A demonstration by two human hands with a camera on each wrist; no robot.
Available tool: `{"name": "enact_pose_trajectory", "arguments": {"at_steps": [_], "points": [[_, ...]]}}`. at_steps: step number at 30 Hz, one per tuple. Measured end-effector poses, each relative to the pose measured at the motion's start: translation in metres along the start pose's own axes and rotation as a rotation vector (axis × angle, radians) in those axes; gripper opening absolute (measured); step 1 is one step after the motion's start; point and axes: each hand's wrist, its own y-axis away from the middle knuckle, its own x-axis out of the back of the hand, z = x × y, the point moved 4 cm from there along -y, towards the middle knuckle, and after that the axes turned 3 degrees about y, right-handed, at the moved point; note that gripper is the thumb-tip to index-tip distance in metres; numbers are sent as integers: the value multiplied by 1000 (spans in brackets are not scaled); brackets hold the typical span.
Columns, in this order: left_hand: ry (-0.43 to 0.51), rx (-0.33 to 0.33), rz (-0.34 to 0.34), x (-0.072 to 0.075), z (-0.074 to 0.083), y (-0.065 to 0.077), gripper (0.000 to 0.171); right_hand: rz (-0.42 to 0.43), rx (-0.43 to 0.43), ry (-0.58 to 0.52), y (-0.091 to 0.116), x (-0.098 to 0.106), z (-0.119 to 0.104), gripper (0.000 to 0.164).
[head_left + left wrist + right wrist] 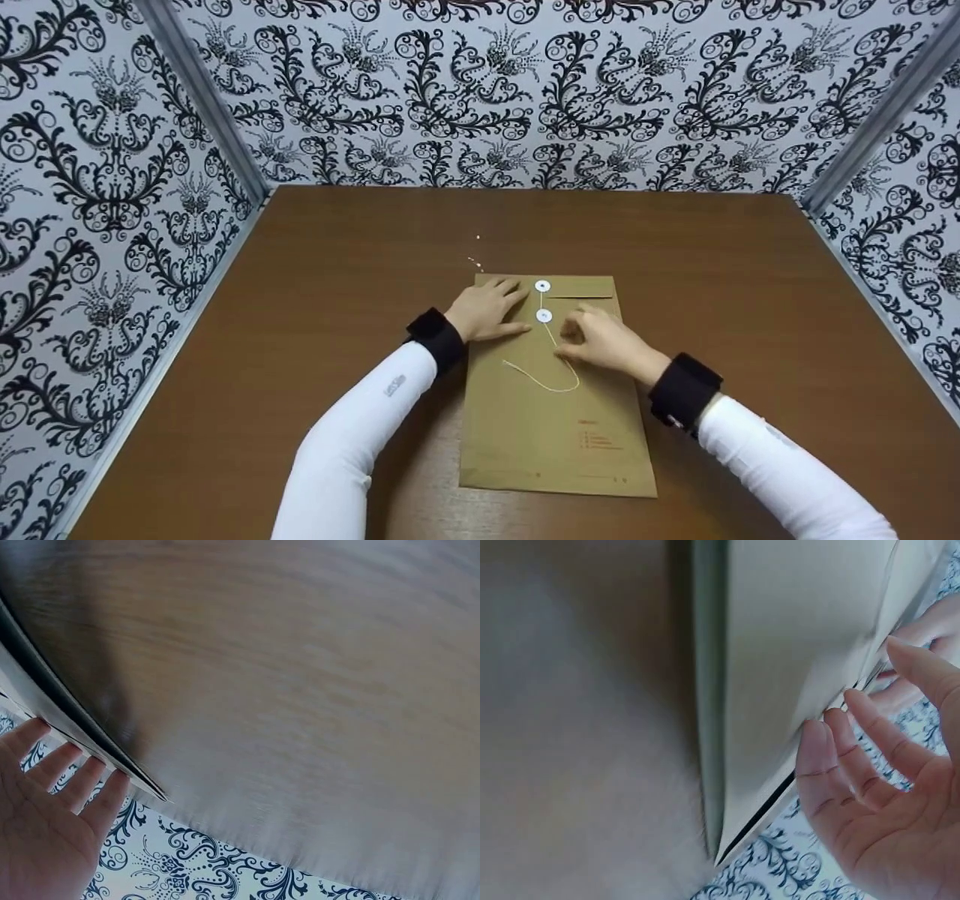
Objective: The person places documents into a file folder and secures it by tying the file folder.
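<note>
A brown paper envelope (525, 435) lies flat on the table, its flap end away from me. Two white button discs, an upper one (542, 286) on the flap and a lower one (544, 316) below it, are joined by a thin white string (551, 388), whose loose tail curves across the paper. My left hand (489, 309) rests with spread fingers on the envelope's upper left. On the right, my right hand (604, 341) is over the string, fingers loosely bent. In the right wrist view its thumb (922, 667) and index fingertip stand apart beside the string.
The brown wooden table (337, 247) spreads around the envelope. A few small white bits (475, 262) lie just beyond its top edge. Patterned black-and-white walls (465, 90) with grey corner posts (202, 90) enclose the table's back and sides.
</note>
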Motion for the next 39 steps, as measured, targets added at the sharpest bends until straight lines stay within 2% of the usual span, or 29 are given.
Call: {"name": "enact_pose_trajectory", "arguments": {"at_steps": [8, 17, 21, 26, 30, 35, 39], "points": [[2, -1, 3, 3, 1, 1, 71, -52, -86, -152, 11, -5, -8, 12], [-11, 6, -21, 1, 2, -1, 72, -81, -122, -189, 15, -6, -8, 12], [-7, 14, -11, 0, 1, -2, 72, -127, -157, -335, 15, -5, -4, 12], [1, 26, -13, 0, 0, -1, 72, -202, -184, -584, 15, -4, -2, 12], [-3, 20, -8, 0, 1, -1, 73, -222, -165, -683, 16, -3, 3, 15], [-14, 12, 2, 0, 2, -1, 72, -220, -137, -652, 17, 3, 18, 22], [-18, 18, -8, -1, 0, -1, 73, -217, -172, -572, 16, 11, 31, 21]]}}
